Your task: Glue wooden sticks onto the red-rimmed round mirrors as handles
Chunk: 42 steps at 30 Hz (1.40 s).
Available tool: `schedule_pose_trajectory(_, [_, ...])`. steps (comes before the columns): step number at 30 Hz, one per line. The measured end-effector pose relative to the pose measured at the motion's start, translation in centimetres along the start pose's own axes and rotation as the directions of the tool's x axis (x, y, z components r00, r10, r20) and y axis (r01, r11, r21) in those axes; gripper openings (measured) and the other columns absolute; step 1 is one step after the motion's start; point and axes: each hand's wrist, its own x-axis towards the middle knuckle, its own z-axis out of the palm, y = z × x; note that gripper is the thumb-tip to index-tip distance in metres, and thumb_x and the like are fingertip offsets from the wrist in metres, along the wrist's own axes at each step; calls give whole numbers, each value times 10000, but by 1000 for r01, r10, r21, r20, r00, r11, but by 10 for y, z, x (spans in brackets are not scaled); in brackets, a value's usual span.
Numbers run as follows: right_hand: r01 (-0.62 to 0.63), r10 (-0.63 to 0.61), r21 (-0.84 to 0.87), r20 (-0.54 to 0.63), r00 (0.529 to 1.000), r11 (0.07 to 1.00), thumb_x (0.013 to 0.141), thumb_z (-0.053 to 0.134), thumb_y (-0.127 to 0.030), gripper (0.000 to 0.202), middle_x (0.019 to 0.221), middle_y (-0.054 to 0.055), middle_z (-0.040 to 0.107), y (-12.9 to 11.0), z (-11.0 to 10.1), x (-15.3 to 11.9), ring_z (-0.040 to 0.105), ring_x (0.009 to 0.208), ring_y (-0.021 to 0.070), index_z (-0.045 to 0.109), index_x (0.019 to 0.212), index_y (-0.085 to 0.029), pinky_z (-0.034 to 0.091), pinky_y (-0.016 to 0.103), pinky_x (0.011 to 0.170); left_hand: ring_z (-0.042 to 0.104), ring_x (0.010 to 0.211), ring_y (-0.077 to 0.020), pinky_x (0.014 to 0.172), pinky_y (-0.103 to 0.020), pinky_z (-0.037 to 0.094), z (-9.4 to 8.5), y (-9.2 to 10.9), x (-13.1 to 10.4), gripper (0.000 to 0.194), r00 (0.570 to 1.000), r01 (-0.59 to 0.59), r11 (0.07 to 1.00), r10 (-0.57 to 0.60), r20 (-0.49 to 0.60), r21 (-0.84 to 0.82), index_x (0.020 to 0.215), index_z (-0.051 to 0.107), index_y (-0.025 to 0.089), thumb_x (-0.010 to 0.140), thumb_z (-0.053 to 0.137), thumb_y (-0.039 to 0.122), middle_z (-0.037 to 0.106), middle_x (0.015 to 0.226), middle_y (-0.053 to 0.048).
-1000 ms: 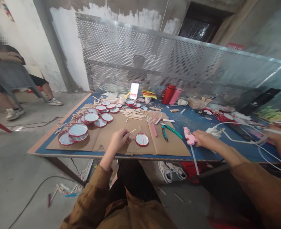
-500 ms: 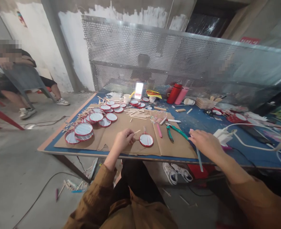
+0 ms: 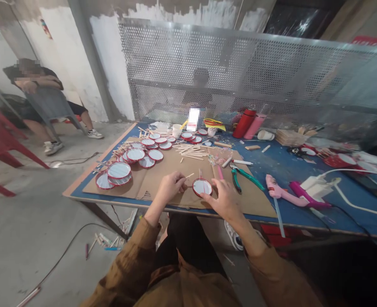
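A small wooden stick (image 3: 190,175) is pinched between the fingertips of my left hand (image 3: 173,187), over the cardboard sheet (image 3: 162,175). Just to its right lies a round white disc with a red rim (image 3: 202,186), a short stick jutting from its far edge. My right hand (image 3: 224,197) has thumb and fingers spread around the disc's right side, touching or nearly touching the rim. A pink glue gun (image 3: 286,194) with a clear glue stick rests on the blue table to the right. Green-handled pliers (image 3: 247,178) lie beyond my right hand.
Several red-rimmed discs (image 3: 135,154) are piled at the left. Loose wooden sticks (image 3: 191,151) lie behind the disc. Red (image 3: 244,123) and pink bottles (image 3: 255,126) stand near the perforated metal screen (image 3: 175,68). A white power strip (image 3: 316,187) sits right. A person sits far left.
My right hand has let go of the glue gun and moved left to the disc. The glue gun now lies on the table. My left hand still holds the stick. The view has shifted slightly.
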Motion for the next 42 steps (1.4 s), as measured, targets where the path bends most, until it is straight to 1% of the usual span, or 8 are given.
schedule_pose_trajectory(6, [-41, 57, -185, 85, 995, 982, 759, 626, -644, 652, 1079, 167, 637, -15, 4, 6, 576, 1010, 339, 559, 1152, -129, 429, 412, 764, 580, 488, -88, 528, -182, 443, -1, 3, 0, 156, 1000, 4, 1000, -4, -11, 20, 748, 562, 178, 851, 480, 261, 650, 602, 12])
schedule_pose_trajectory(10, [-71, 92, -236, 80, 993, 969, 701, 669, -653, 706, 1099, 185, 630, -27, 10, 10, 562, 1021, 349, 550, 1160, -129, 411, 423, 781, 586, 491, -90, 533, -183, 440, -1, 3, 0, 146, 1000, -1, 1000, 2, -16, 26, 748, 565, 178, 846, 486, 251, 656, 611, 8])
schedule_pose_trajectory(15, [-117, 131, -170, 73, 989, 978, 723, 691, -529, 652, 1096, 177, 627, -28, 16, 12, 559, 1046, 353, 521, 1207, -125, 420, 461, 826, 593, 492, -93, 528, -185, 448, -2, 4, -1, 147, 1000, -2, 1000, 2, -18, 28, 750, 563, 178, 850, 485, 253, 659, 614, 7])
schedule_pose_trajectory(18, [-137, 136, -41, -11, 991, 990, 724, 700, -475, 709, 1107, 173, 614, -21, 15, 9, 560, 1045, 350, 458, 1290, -123, 439, 488, 842, 598, 498, -91, 526, -182, 455, -2, 3, -1, 160, 1000, 20, 1000, -20, -10, 3, 744, 567, 176, 854, 482, 253, 662, 617, 6])
schedule_pose_trajectory(22, [-17, 61, 254, -167, 984, 967, 748, 692, -447, 798, 1141, 155, 563, -13, 9, 2, 560, 1042, 303, 336, 1391, -136, 467, 473, 884, 595, 491, -86, 508, -177, 453, -1, 1, 2, 177, 998, 54, 998, -54, 26, -24, 732, 570, 173, 859, 472, 249, 658, 612, 9])
schedule_pose_trajectory(25, [127, -68, 360, -172, 983, 924, 759, 695, -390, 813, 1176, 147, 531, -16, 3, -3, 548, 1072, 288, 290, 1423, -154, 469, 466, 920, 594, 481, -90, 491, -178, 450, 0, -1, 3, 167, 997, 68, 997, -67, 36, -25, 737, 565, 175, 857, 474, 248, 649, 597, 15])
schedule_pose_trajectory(31, [290, -255, 284, -152, 955, 914, 705, 735, -325, 890, 1169, 150, 541, -28, 1, -9, 535, 1074, 319, 268, 1444, -163, 464, 513, 926, 588, 464, -93, 489, -183, 450, -1, 3, 3, 193, 994, 107, 994, -107, 26, 15, 711, 561, 175, 861, 471, 255, 621, 554, 23])
schedule_pose_trajectory(42, [268, -256, 279, -78, 963, 922, 720, 696, -305, 871, 1193, 158, 546, -26, 3, -10, 538, 1103, 321, 243, 1449, -156, 458, 507, 949, 600, 478, -101, 480, -181, 449, -3, 9, 1, 209, 989, 138, 990, -138, 46, 5, 694, 559, 176, 865, 469, 256, 622, 552, 17])
